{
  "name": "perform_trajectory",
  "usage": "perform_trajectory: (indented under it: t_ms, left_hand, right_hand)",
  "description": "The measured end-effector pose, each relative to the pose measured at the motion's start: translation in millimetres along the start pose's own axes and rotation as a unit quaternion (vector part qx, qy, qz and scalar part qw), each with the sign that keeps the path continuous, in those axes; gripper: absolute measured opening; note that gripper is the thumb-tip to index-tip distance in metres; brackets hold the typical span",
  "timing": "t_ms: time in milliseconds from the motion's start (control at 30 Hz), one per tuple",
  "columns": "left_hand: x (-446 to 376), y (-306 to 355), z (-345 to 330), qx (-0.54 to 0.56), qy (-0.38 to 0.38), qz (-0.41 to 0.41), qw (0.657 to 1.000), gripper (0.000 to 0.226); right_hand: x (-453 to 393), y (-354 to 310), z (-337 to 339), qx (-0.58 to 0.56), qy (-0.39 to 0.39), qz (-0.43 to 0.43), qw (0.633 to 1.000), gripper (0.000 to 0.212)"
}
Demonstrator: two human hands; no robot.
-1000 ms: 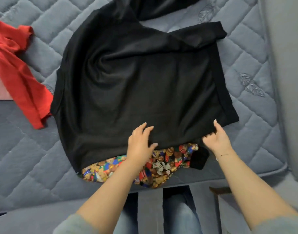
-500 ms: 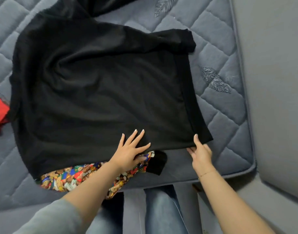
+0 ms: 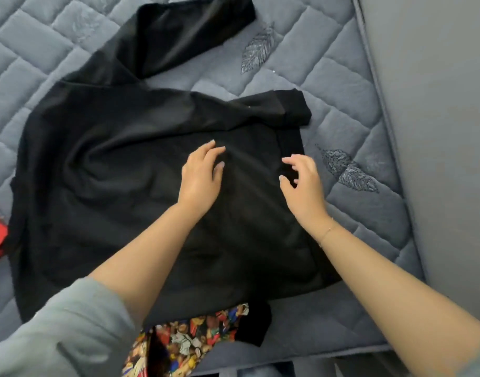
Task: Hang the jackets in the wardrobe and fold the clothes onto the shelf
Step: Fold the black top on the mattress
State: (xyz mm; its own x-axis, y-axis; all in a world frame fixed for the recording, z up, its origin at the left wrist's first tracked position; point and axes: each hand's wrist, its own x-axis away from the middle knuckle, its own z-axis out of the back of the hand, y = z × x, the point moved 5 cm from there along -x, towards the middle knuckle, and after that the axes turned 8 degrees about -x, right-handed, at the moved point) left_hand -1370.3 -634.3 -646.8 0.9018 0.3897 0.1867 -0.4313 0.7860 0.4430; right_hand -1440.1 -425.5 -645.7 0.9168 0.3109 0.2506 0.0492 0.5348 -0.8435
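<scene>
Black garment (image 3: 124, 186) spread flat on quilted mattress (image 3: 342, 104), under both hands, left hand (image 3: 199, 180) resting flat on it with relaxed fingers, right hand (image 3: 304, 183) loosely spread over its right edge, gripping nothing

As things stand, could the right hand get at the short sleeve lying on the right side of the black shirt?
Probably yes. The right hand hovers open at the black shirt's right edge, and the sleeve lies flat just beyond its fingertips with nothing over it.

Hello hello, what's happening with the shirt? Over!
Left hand flat on black shirt. Right hand open at its right edge. Colourful cloth underneath.
</scene>
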Motion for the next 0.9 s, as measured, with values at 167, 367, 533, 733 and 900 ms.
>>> perform_trajectory:
  t_ms: [167,367,533,733,900]
  left_hand:
    - [-98.1,-10.7,26.1,-0.069,0.060,-0.040,0.995,0.039]
    - [-159.5,-49.5,25.2,-0.275,-0.090,-0.091,0.953,0.045]
    - [-198.0,-61.5,86.6,-0.229,0.084,-0.051,0.968,0.030]
    - [-203.1,-43.9,87.8,-0.146,0.179,0.033,0.973,0.054]
    - [-128.0,-73.0,-3.3,-0.223,0.035,-0.052,0.973,0.059]
  right_hand:
    - [-93.7,-42.8,-17.1,0.259,0.030,0.156,0.953,0.065]
    - [-155.7,-39.8,-18.1,0.354,-0.048,0.127,0.925,0.034]
    - [-217.5,-87.4,3.6,0.392,-0.003,0.179,0.902,0.023]
    - [-230.8,-119.6,-45.0,0.379,0.053,0.188,0.904,0.057]
    - [-173.4,-45.8,-124.8,0.406,-0.107,0.195,0.886,0.059]
